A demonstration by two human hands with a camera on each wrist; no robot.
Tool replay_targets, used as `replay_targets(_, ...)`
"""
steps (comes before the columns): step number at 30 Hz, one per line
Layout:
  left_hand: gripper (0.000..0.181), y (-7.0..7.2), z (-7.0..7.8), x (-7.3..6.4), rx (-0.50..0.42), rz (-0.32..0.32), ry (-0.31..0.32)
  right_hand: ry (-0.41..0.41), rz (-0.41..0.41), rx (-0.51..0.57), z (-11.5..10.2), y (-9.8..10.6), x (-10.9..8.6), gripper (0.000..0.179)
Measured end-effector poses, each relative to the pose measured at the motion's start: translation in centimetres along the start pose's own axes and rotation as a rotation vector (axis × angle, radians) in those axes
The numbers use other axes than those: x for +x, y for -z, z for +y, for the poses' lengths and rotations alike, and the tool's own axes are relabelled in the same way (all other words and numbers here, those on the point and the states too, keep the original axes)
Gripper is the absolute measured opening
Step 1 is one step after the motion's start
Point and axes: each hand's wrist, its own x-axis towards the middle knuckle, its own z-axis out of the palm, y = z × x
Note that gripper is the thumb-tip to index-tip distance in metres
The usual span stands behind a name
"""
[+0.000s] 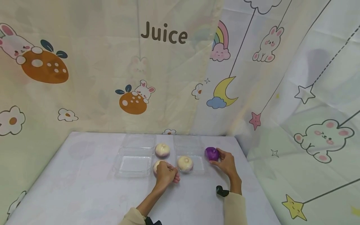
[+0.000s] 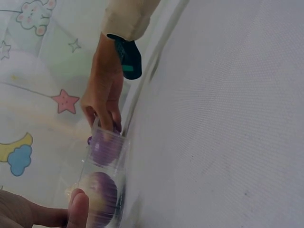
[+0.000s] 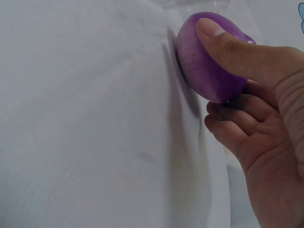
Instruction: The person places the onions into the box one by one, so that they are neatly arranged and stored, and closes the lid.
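My right hand (image 1: 227, 162) holds a purple ball (image 1: 211, 154) with a small nub, thumb on one side and fingers on the other. In the right wrist view the purple ball (image 3: 209, 57) is close over the white cloth. The ball is just past the right side of a clear plastic box (image 1: 198, 165). In that box sits a cream-topped ball (image 1: 185, 163) with a purple underside. My left hand (image 1: 167, 174) pinches at the box's left edge, thumb (image 2: 79, 209) beside the wall. Behind that hand, another cream ball (image 1: 156, 167) is partly hidden.
Farther back stands a third cream ball (image 1: 162, 150), between the two boxes. A second clear box (image 1: 135, 165) lies to the left with its lid (image 1: 139, 142) folded back. Printed cloth walls (image 1: 92, 93) rise behind and beside the white table (image 1: 84, 187).
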Motion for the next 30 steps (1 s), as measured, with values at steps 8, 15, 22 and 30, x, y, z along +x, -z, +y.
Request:
replay_targets(8,0.011,-0.05,0.10,-0.04,-0.002,0.002,0.004,0.009,0.031,-0.013,0.24,-0.16,0.04,0.086)
replay_targets(15,0.013,0.00,0.05,-0.05,0.007,0.001,0.004,-0.015,0.034,0.014,0.25,-0.47,-0.09,0.086)
replay_targets(22,0.013,0.01,0.02,-0.08,0.008,-0.003,-0.009,-0.017,0.041,0.029,0.35,-0.58,-0.33,0.085)
replay_targets(30,0.013,0.06,0.14,-0.19,0.003,-0.001,-0.006,0.006,0.048,0.012,0.45,-0.57,-0.25,0.083)
